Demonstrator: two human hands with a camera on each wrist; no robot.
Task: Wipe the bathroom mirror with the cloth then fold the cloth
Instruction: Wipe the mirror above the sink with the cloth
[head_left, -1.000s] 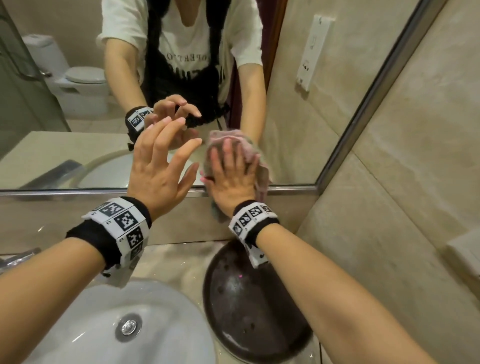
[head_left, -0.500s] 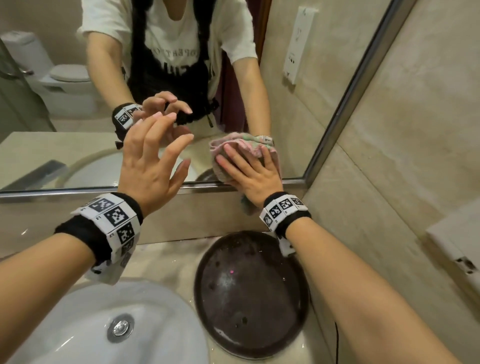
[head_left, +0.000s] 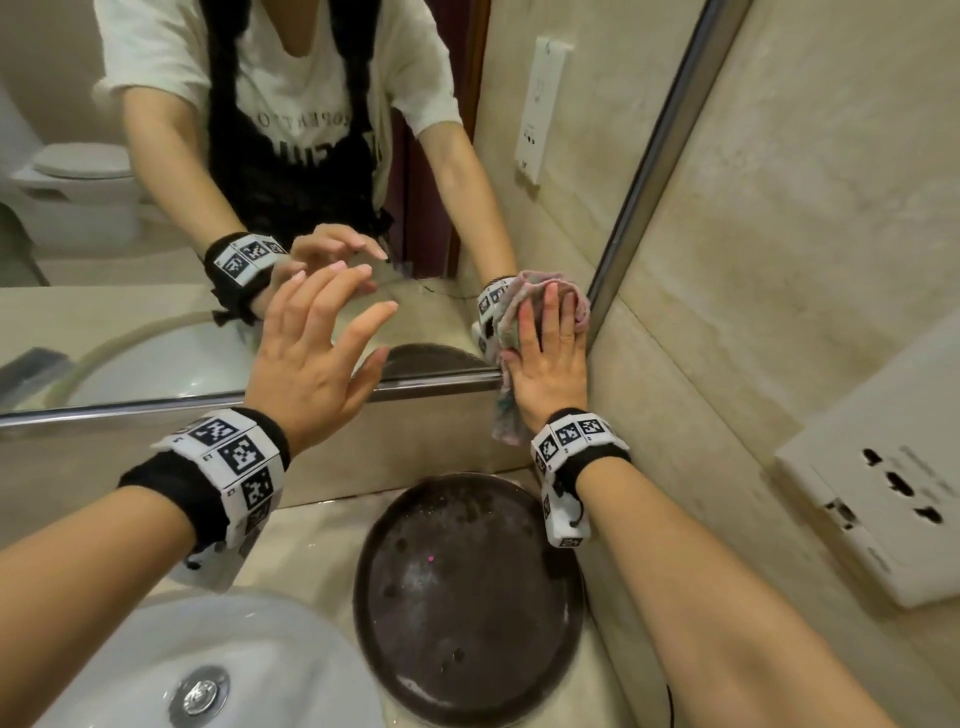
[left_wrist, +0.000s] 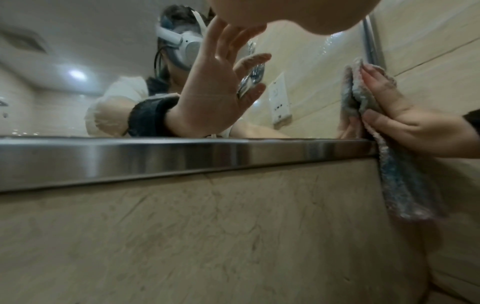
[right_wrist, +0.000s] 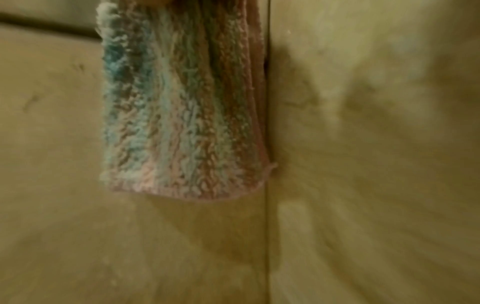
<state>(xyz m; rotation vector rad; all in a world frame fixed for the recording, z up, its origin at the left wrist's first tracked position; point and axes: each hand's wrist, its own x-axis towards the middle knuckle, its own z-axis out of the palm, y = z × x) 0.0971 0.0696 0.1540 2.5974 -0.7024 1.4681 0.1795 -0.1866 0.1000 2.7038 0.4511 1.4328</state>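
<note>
The cloth (head_left: 524, 312), a fluffy terry piece striped in pink, pale blue and white, was pressed flat against the lower right corner of the mirror (head_left: 156, 312) by the right hand (head_left: 550, 364). The fingers of that hand were held straight and close together, pointing up the frame, with the palm on the fabric. The long axis of the cloth ran vertically: its upper part was bunched under the fingertips against the glass, and its lower end (right_wrist: 182, 115) hung down over the metal mirror frame (left_wrist: 182, 156) onto the beige wall tile, the hem at the bottom.

The left hand (head_left: 311, 358) was held up in the centre of the head view, just before the glass, fingers spread and slightly bent, nothing in it.

Below, on the worktop (head_left: 311, 540), a dark round tray (head_left: 467, 597) was seen beside the white basin (head_left: 234, 670) at lower left.
</note>
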